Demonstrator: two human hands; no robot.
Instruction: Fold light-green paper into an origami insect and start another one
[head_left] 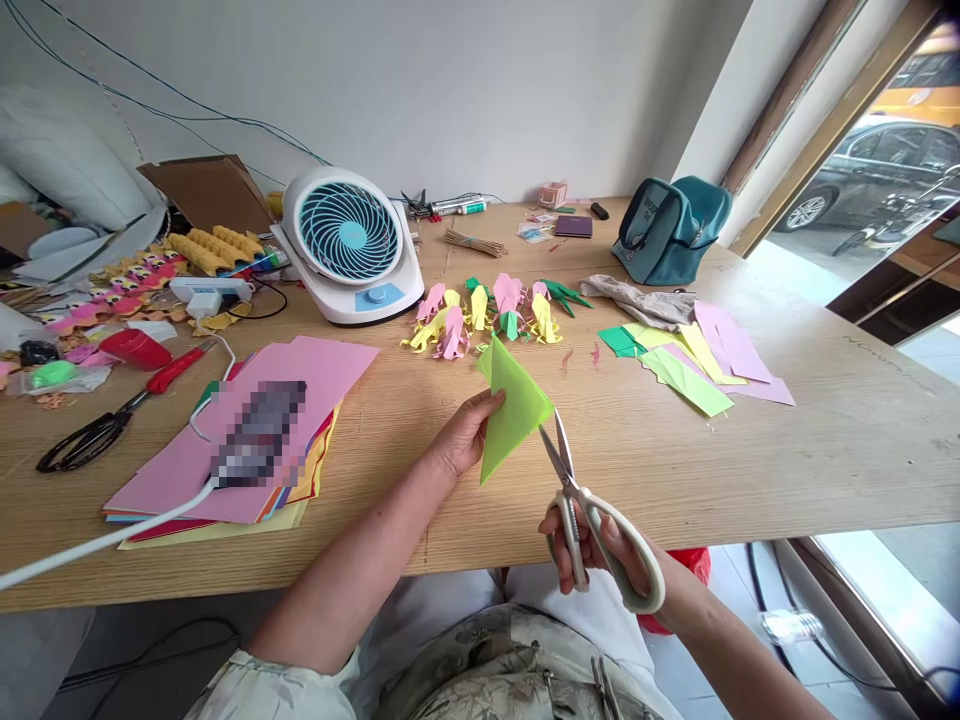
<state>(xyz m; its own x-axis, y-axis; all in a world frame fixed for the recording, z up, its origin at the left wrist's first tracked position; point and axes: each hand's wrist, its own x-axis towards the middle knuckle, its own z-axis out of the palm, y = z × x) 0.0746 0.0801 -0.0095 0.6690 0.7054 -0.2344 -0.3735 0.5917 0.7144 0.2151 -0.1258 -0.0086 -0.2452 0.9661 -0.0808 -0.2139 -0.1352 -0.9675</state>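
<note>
My left hand [463, 435] pinches a folded light green paper triangle [511, 405] and holds it upright above the wooden table [750, 470]. My right hand [600, 545] grips white-handled scissors [581, 510] just off the table's front edge. The blades are slightly apart and meet the triangle's lower right edge. Beyond the triangle lie several small folded paper figures [487, 315] in pink, yellow and green.
A stack of coloured paper [315, 375] with a phone on a white cable lies at left. Red-handled scissors [120, 410], a white desk fan [349, 245], a teal bag [667, 225] and loose paper strips [697, 365] sit further back. Craft clutter fills the far left.
</note>
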